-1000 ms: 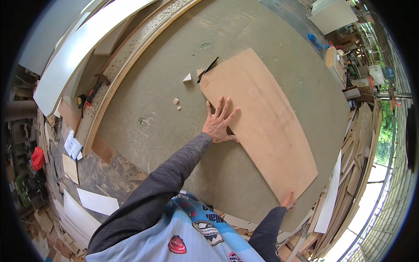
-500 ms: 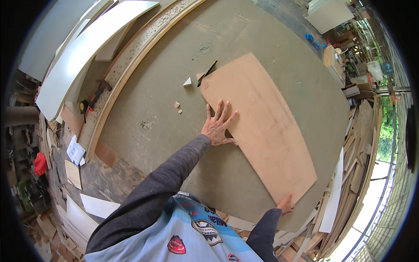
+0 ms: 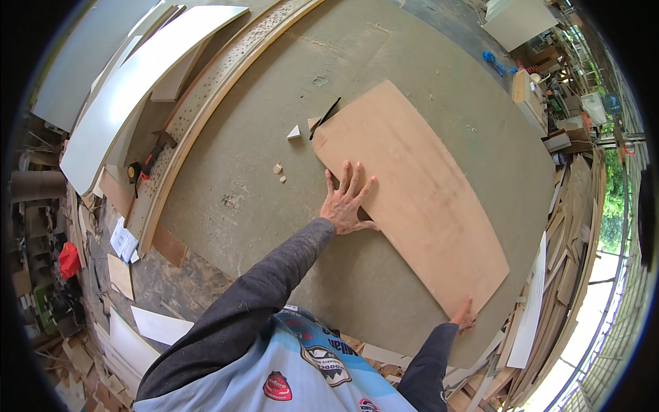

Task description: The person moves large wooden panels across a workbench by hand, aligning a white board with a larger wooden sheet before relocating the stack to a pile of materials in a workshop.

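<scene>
A flat, light-brown wooden board with a curved far edge lies slantwise on the grey-green work surface. My left hand rests on its near left edge, fingers spread, the longer fingertips on top of the board. At the board's near right corner, my right hand grips the end, one digit stretched over the top face and the others curled at the edge, partly hidden. A thin black item and a small wood piece touch or lie close to the board's far left corner.
A small white triangular block and wood bits lie left of the board. A curved wooden form bears a hammer and tape measure. White curved panels lean behind it; wood strips pile at right.
The board has turned slightly, its near right end swinging right and away from me. My right hand has moved along with that end; my left hand stays nearly in place.
</scene>
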`<state>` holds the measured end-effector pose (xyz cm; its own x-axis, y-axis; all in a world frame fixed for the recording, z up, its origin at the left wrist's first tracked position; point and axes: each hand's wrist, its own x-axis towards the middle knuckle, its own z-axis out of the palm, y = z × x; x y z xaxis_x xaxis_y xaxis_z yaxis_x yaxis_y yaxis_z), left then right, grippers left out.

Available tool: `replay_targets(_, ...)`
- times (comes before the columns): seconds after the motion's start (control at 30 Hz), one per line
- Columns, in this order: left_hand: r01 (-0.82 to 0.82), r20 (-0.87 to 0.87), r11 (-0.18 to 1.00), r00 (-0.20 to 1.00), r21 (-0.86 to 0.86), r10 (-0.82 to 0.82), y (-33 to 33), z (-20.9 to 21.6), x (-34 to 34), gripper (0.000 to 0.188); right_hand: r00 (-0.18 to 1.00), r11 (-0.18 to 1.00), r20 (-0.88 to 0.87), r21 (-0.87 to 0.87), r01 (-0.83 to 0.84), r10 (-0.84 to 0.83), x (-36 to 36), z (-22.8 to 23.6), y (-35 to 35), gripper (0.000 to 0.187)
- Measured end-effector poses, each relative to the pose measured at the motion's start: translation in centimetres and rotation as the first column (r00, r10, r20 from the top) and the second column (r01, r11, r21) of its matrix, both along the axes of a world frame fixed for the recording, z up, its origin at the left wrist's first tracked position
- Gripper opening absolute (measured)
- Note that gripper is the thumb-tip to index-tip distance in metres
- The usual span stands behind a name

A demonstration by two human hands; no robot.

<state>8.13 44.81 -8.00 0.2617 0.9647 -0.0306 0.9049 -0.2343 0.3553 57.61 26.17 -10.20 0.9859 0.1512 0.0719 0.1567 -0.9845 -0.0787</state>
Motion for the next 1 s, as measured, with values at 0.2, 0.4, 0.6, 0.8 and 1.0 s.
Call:
replay_targets(0.2,-0.004,-0.012,1.0,1.0,-0.002,0.004,0.2,0.2,0.4,0.122,0.998,0.999,0.051,0.001,-0.045,0.045,2.6,-1.3,0.5,0.103)
replay_targets(0.4,-0.009,-0.003,1.0,1.0,-0.017,0.009,0.2,0.2,0.3,0.121,0.999,0.999,-0.032,-0.027,-0.031,0.031,2.6,-1.2,0.1,0.108)
replay_targets(0.6,0.0,0.008,1.0,1.0,-0.007,0.0,0.0,-0.1,-0.2,0.12,0.994,0.999,-0.109,0.04,0.0,0.004,1.4,-0.8,-1.4,0.114)
replay_targets(0.8,0.021,0.014,1.0,1.0,-0.007,-0.021,-0.2,0.0,-0.8,0.121,0.999,1.0,-0.021,0.008,0.029,-0.028,-0.8,-0.5,-3.3,0.107)
replay_targets(1.0,0.049,0.035,0.999,0.998,0.001,-0.049,-0.2,0.2,-1.6,0.122,0.996,0.997,-0.028,-0.009,0.081,-0.081,-1.9,-1.1,-5.8,0.109)
